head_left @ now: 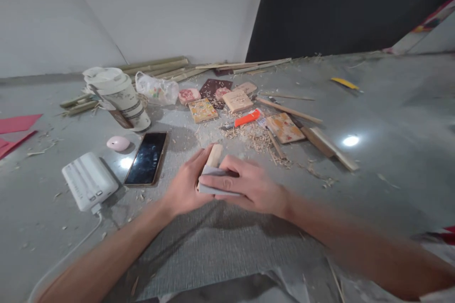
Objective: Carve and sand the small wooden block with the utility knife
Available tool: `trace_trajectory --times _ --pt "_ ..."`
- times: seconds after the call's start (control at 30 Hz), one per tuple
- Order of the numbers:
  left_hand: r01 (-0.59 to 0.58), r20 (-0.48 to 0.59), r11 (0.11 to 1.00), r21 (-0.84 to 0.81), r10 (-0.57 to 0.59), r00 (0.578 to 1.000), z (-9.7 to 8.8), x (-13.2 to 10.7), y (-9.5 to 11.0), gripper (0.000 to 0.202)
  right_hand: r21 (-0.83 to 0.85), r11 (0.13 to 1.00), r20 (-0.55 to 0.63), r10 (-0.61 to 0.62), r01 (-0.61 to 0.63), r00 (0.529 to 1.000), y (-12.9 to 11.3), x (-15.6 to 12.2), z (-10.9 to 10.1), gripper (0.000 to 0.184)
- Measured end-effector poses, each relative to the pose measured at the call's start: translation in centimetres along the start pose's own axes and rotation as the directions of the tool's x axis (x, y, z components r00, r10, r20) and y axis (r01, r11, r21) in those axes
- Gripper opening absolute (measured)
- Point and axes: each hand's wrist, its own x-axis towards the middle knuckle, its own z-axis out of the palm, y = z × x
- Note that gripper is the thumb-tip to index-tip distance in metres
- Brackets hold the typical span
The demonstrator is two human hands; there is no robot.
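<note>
My left hand [188,182] is closed around a pale strip of wood [214,155], whose far end sticks out past the fingers. Pressed against the wood's near part is a folded grey sheet that looks like sandpaper [215,184], pinched under the thumb of my right hand [249,184]. Both hands touch each other low over the floor. Just beyond them lie curled wood shavings [256,139] and an orange utility knife [247,118]. Fingers hide the lower part of the wood.
On the left are a white power bank [88,182] with a cable, a phone [147,158], a pink egg-shaped item [118,143] and a lidded cup [121,99]. Patterned square tiles [285,128], wood strips [334,149] and a yellow knife [344,84] lie farther off. Bamboo [159,67] lines the wall.
</note>
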Motion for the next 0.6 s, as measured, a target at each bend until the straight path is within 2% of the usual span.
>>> trace_trajectory --times 0.03,0.17,0.3,0.37,0.47,0.6 --pt "0.006 -0.002 1.000 -0.016 -0.006 1.000 0.0 0.0 0.0 0.068 -0.003 1.000 -0.003 0.010 -0.010 1.000 0.1 0.0 0.0 0.037" --pt "0.042 -0.034 0.998 -0.048 -0.044 0.998 0.1 0.1 -0.1 0.072 -0.023 0.982 -0.092 0.184 -0.187 0.979 0.7 -0.2 0.0 0.037" --pt "0.024 -0.027 0.997 -0.076 -0.026 0.999 0.0 0.0 -0.2 0.073 0.028 0.999 0.017 0.023 -0.023 1.000 0.7 -0.4 0.1 0.039" --pt "0.060 -0.030 0.995 -0.078 -0.062 0.998 0.0 0.0 -0.1 0.068 -0.005 0.999 0.016 0.053 -0.053 0.998 1.2 -0.5 0.1 0.038" --pt "0.097 -0.040 0.993 -0.065 -0.100 0.994 -0.1 0.1 -0.1 0.069 -0.059 0.984 -0.088 0.165 -0.171 0.982 2.0 -0.4 -0.1 0.039" --pt "0.050 -0.019 0.996 -0.077 -0.051 0.998 0.0 0.1 -0.2 0.076 -0.021 1.000 -0.016 0.019 -0.019 1.000 1.0 -0.3 0.0 0.040"
